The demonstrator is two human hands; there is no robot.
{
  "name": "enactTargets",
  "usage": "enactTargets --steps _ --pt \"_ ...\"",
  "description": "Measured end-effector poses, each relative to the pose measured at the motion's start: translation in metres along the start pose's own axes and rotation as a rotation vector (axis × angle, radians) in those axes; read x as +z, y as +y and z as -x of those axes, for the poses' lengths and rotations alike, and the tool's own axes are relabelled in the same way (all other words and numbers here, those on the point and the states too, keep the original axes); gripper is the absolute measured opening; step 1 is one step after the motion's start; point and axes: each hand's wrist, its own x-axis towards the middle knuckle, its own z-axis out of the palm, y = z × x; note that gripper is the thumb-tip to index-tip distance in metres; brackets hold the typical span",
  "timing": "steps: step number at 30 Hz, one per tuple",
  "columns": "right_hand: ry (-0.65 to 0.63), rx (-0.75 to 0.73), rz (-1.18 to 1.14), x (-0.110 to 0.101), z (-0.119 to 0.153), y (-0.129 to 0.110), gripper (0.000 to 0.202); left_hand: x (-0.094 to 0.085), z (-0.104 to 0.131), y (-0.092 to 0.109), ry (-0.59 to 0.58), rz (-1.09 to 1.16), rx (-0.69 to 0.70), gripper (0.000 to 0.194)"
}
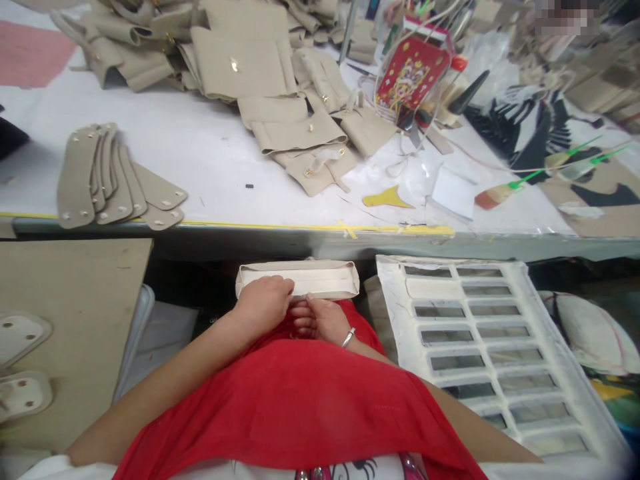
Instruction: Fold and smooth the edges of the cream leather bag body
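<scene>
On my lap, against the red apron (300, 400), sits a narrow beige bag body (330, 280) with a pale lining, its open side facing up. My left hand (265, 303) reaches over its near left side, fingers closed on the near wall. Beside it my right hand (327, 321), with a silver bangle at the wrist, pinches the same near edge between thumb and curled fingers. The two hands almost meet at the middle of this edge. The left fingertips are partly hidden inside the bag body.
A white table (210, 160) stands ahead. On it lie beige leather flaps (120, 180), folded bag pieces (295, 133), a red box (413, 73), a yellow scrap (387, 197) and a brush (500, 193). A white slatted rack (455, 313) is to the right, a beige board (95, 287) left.
</scene>
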Motion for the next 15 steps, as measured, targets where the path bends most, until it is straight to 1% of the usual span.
enactTargets --steps 3,6,9,12,15 --pt "0.018 0.049 -0.004 0.009 0.000 0.000 0.035 0.000 0.002 -0.004 -0.001 0.011 0.007 0.024" --pt "0.013 0.060 0.019 0.019 0.001 0.001 0.036 0.000 0.005 -0.008 0.032 -0.045 0.019 0.023" --pt "0.009 0.063 0.043 0.027 -0.001 0.003 0.037 -0.001 0.011 -0.015 0.037 -0.062 0.020 0.022" --pt "-0.013 0.060 0.073 0.032 -0.006 0.008 0.037 -0.001 0.014 -0.022 0.030 -0.045 0.028 0.023" --pt "-0.083 0.049 0.097 0.033 -0.014 0.015 0.036 0.000 0.017 -0.029 0.039 -0.026 0.024 0.023"
